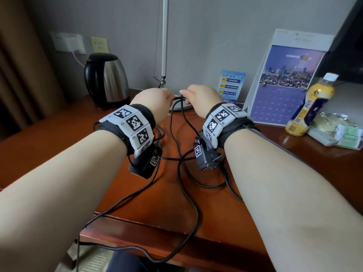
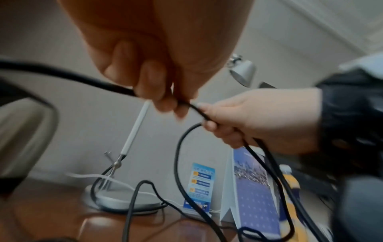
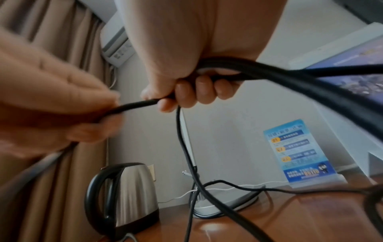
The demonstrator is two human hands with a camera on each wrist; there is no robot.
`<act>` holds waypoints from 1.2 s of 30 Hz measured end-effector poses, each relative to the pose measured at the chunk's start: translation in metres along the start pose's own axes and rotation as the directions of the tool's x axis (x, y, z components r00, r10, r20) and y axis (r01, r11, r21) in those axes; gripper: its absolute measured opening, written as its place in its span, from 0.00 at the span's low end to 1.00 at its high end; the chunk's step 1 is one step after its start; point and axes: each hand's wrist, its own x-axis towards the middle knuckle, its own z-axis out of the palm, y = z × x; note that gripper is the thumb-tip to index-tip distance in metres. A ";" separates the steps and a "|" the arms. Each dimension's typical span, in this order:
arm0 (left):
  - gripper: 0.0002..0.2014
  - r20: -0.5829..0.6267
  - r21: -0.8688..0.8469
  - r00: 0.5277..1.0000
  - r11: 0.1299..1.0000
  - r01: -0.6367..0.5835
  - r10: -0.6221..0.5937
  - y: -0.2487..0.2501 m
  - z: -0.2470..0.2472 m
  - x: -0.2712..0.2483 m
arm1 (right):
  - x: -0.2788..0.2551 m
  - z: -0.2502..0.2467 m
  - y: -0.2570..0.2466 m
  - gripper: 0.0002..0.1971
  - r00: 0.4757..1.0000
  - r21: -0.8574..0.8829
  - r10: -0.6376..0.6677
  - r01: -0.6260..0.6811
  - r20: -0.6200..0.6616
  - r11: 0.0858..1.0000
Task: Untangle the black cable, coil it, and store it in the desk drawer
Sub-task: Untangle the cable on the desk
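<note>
Left hand (image 1: 152,101) pinching the black cable (image 1: 177,134), right hand (image 1: 204,99) curled round several strands, close together above the bench (image 1: 59,138). Cable loops hanging toward six o'clock, trailing across the bench and over its near edge. Kettle (image 1: 107,79) at ten o'clock, lamp base (image 2: 122,201) at twelve, bottle (image 1: 310,105) at two.
</note>
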 end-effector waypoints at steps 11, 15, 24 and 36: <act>0.15 0.013 -0.130 0.997 0.988 0.080 -0.079 -0.024 0.005 -0.004 | -0.004 -0.001 0.001 0.17 1.000 -0.140 0.012 -0.013 -0.009 0.990; 0.20 -0.006 -0.182 0.997 0.980 0.076 -0.078 -0.003 0.007 -0.001 | -0.001 -0.001 -0.005 0.18 1.000 -0.083 -0.005 0.004 -0.022 0.997; 0.15 0.039 -0.628 0.927 0.712 0.313 -0.373 -0.051 -0.003 0.009 | -0.003 -0.009 0.019 0.20 0.994 0.024 0.069 -0.068 -0.085 0.997; 0.16 0.069 -0.599 0.960 0.758 0.257 -0.271 -0.014 0.017 0.007 | 0.000 -0.006 -0.004 0.18 0.998 -0.035 -0.018 0.016 -0.053 0.999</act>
